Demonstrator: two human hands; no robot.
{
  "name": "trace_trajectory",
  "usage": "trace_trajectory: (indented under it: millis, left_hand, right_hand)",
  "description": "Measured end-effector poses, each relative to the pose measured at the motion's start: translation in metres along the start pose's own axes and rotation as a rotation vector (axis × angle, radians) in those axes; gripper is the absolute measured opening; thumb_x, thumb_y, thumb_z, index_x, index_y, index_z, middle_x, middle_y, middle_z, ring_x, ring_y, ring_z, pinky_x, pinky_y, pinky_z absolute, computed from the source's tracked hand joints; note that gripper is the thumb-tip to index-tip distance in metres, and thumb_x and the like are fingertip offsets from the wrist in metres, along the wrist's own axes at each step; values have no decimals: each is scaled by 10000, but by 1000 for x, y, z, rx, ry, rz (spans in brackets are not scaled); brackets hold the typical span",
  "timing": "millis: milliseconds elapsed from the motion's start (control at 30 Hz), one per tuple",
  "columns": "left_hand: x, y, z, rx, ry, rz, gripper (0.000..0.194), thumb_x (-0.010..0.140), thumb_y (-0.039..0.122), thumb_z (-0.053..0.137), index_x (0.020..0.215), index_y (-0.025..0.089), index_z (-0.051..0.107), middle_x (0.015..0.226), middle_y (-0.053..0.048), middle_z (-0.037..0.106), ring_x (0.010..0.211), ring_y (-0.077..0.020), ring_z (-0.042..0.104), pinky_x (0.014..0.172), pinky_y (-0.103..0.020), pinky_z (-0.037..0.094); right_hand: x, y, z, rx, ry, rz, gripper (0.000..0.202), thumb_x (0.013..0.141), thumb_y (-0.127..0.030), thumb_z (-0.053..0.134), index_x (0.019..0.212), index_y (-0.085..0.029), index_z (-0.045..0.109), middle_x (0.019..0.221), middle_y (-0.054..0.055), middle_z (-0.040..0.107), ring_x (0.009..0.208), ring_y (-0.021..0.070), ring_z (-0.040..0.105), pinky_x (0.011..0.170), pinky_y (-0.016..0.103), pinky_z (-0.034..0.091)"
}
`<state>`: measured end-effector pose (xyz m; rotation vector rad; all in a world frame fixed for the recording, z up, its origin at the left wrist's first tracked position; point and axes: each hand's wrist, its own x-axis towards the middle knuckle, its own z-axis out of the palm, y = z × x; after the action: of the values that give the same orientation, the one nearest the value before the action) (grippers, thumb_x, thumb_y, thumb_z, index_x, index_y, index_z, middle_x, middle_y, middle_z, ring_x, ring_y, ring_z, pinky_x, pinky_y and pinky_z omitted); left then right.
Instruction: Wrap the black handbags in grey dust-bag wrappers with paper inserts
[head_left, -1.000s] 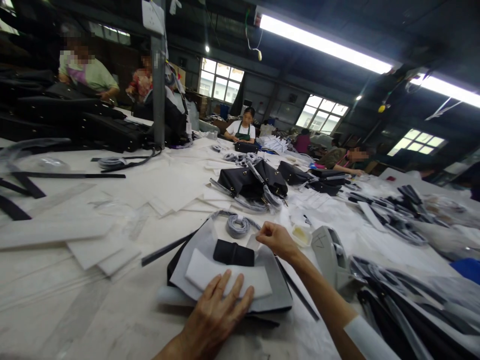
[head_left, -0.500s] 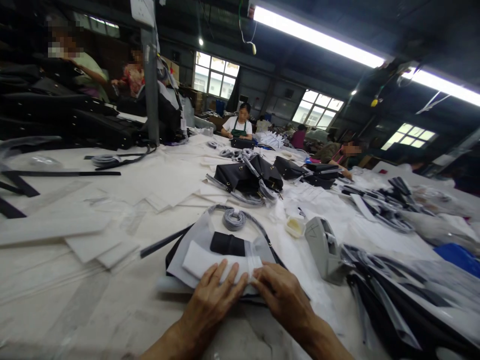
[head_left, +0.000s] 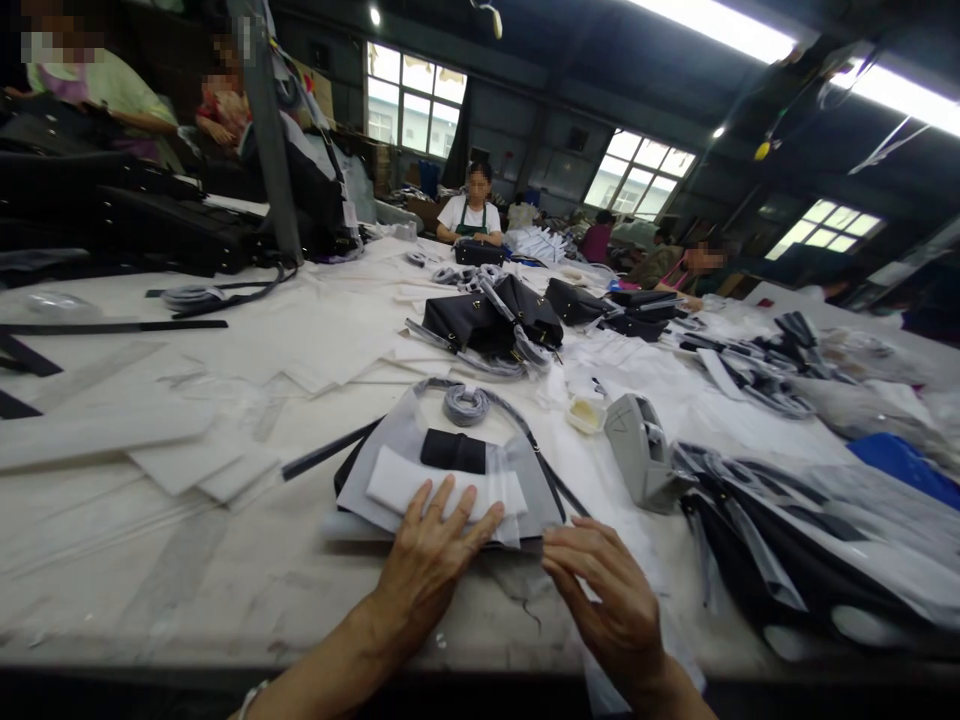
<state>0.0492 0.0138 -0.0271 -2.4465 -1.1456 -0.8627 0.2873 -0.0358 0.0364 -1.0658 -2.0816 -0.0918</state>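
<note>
white foam sheet [head_left: 405,482]; black strap piece [head_left: 453,450]; grey tape dispenser [head_left: 637,450]

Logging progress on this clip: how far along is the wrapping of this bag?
Done: white foam sheet lies on the black bag. In hand: left hand presses the foam flat; right hand fingers clear plastic at the table edge. Left: the bag is still uncovered.

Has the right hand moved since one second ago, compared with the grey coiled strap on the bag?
Yes. The right hand was up beside the coiled strap; it has pulled back toward the person, to the bag's near right corner.
</note>
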Motion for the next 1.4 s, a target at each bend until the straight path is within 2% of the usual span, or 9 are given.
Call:
trace_trajectory:
  millis: [100,200,300,500,633,833,1100,1267,1400]
  left_hand:
    - [1,0,-1,-2,-20,-1,482,1005,245,428,1466,385,447,1332,-20,619,1285,-281,499,1121,-478,297]
    - [1,0,-2,3,-22,-5,498,994,198,422,1450,392,467,1327,-7,625,1276,-277,509,1111,-464,307]
    - [2,-1,-1,12,-24,3,529,980,168,427,1458,393,456,1335,-7,623,1282,-278,504,1105,-464,311]
    - [1,-2,-1,5,-32,11,561,956,135,439,1462,377,456,1333,-4,626,1277,-294,502,1103,-474,307]
    - [2,-3,-2,30,-43,24,564,953,137,462,1463,379,451,1335,-13,619,1270,-286,505,1092,-467,314]
    - [2,-2,-4,19,-36,12,533,963,173,467,1452,385,465,1326,-20,623,1269,-285,503,1096,-469,318]
    - [2,-1,-4,8,-34,4,548,952,147,463,1449,379,472,1331,-10,623,1268,-287,506,1104,-469,312]
    - [2,-2,-4,32,-91,14,618,928,77,447,1467,380,443,1346,-5,617,1274,-295,509,1095,-481,318]
    - [3,-1,-4,10,-76,-5,569,949,124,455,1456,380,460,1349,-5,615,1277,-293,507,1098,-472,319]
  right_hand:
    - [-33,10,-11,-43,46,304,61,914,-219,643,880,-248,684,814,18,737,765,206,706,731,332,559]
    - [-52,23,-4,-79,-72,555,166,864,-342,694,988,-231,694,938,50,739,846,246,701,741,346,561]
    - [-45,30,12,-135,-270,613,385,739,-331,783,1086,-200,676,1062,88,705,973,285,656,859,398,528]
    - [-15,28,22,-187,-485,743,193,688,-271,753,828,-194,643,803,30,650,760,222,603,685,309,457]
    - [-26,24,20,27,-394,709,31,773,-224,643,744,-214,635,752,1,621,739,192,597,669,281,448]
    - [-47,10,4,325,-117,655,224,882,-342,610,703,-223,547,895,53,701,901,225,664,831,324,512]
    - [-36,13,17,-36,-172,776,174,716,-332,723,839,-215,686,862,62,691,827,266,637,756,362,503]
    - [-31,24,38,-86,-260,828,137,774,-339,670,745,-207,646,755,31,631,752,222,596,678,305,464]
    - [-42,20,29,-27,-266,736,191,791,-272,668,642,-216,562,702,13,601,704,204,602,651,297,471]
